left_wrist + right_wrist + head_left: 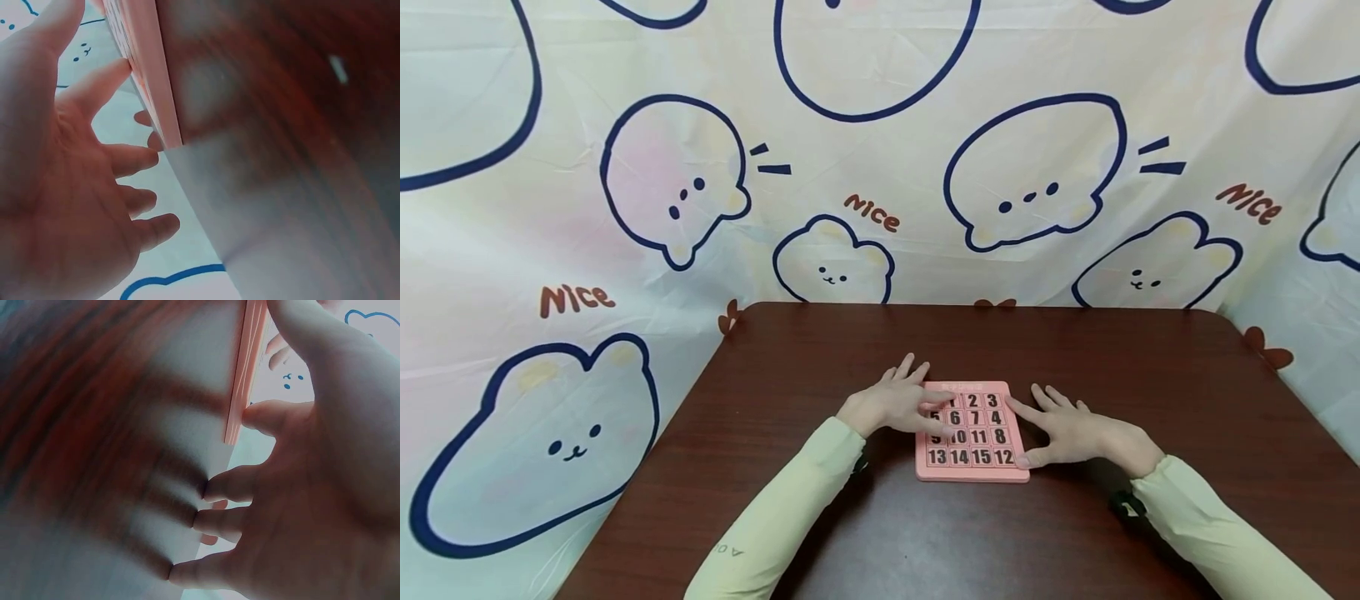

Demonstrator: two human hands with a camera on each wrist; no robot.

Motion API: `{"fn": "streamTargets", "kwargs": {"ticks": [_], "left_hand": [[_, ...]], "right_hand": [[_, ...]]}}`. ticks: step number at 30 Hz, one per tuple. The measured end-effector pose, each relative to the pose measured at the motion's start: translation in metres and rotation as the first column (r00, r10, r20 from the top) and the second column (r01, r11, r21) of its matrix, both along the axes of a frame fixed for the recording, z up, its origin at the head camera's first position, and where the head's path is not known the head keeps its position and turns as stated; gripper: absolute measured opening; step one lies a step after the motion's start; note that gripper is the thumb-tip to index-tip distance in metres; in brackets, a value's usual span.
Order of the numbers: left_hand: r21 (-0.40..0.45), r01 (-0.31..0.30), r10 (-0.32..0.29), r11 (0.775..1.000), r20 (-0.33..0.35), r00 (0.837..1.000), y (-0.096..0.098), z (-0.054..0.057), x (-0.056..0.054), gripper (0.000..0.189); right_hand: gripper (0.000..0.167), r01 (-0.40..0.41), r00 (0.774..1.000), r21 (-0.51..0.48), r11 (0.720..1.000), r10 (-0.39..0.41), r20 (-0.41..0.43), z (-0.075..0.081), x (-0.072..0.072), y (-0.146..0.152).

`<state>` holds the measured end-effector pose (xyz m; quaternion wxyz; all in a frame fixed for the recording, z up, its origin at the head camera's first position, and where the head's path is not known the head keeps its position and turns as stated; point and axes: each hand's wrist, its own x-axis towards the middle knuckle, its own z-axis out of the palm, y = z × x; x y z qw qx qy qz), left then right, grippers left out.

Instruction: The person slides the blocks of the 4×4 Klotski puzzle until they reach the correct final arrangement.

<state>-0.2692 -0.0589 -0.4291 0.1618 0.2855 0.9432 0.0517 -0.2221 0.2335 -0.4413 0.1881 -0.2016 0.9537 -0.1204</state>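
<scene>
A pink sliding number puzzle [977,446] with black numerals on square tiles lies flat on the table. My left hand [895,406] reaches over its left side, index finger and thumb extended across the left tiles. That index finger covers the top-left spot of the grid. Along the right edge, my right hand [1067,433] is spread, its index fingertip at the upper right and its thumb at the lower right corner. In the right wrist view, the other fingertips [215,487] come down on the tabletop beyond the puzzle's side [240,381]. Both hands' fingers look mostly straight.
The dark brown wooden table [917,550] extends around the puzzle on all sides. Behind it and at its sides hangs a pale curtain [917,167] printed with cartoon bears. Light green sleeves [790,508] cover both forearms, with a dark wrist-worn device [1127,504] under the right one.
</scene>
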Motion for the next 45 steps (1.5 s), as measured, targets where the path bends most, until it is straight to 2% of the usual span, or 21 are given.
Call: {"fn": "streamTargets", "kwargs": {"ticks": [6, 13, 22, 32, 38, 45], "left_hand": [[-0.049, 0.029, -0.030, 0.998, -0.022, 0.999, -0.001, 0.002, -0.001, 0.077], [-0.105, 0.007, -0.011, 0.994, -0.035, 0.999, -0.011, 0.004, -0.001, 0.076], [-0.078, -0.026, 0.026, 0.997, -0.003, 1.000, -0.020, 0.004, -0.002, 0.075], [-0.056, -0.037, 0.038, 0.998, 0.008, 0.999, -0.029, 0.002, -0.003, 0.072], [0.013, -0.037, 0.036, 0.999, 0.014, 0.999, -0.019, 0.006, -0.004, 0.066], [0.043, 0.027, -0.026, 0.999, -0.012, 1.000, 0.005, 0.010, -0.005, 0.075]], "right_hand": [[0.103, -0.004, 1.000, 0.000, 1.000, 0.004, -0.007, -0.001, -0.001, -0.001], [0.103, -0.008, 1.000, 0.001, 1.000, 0.008, -0.003, -0.002, -0.001, -0.002], [0.103, -0.012, 1.000, 0.004, 1.000, 0.012, -0.010, -0.002, -0.001, -0.002], [0.103, -0.008, 1.000, -0.004, 1.000, 0.008, 0.002, -0.001, -0.001, -0.002], [0.103, -0.013, 1.000, 0.004, 1.000, 0.013, -0.010, 0.002, 0.000, -0.001], [0.103, -0.012, 1.000, -0.002, 1.000, 0.012, -0.007, 0.003, 0.001, 0.000]]}}
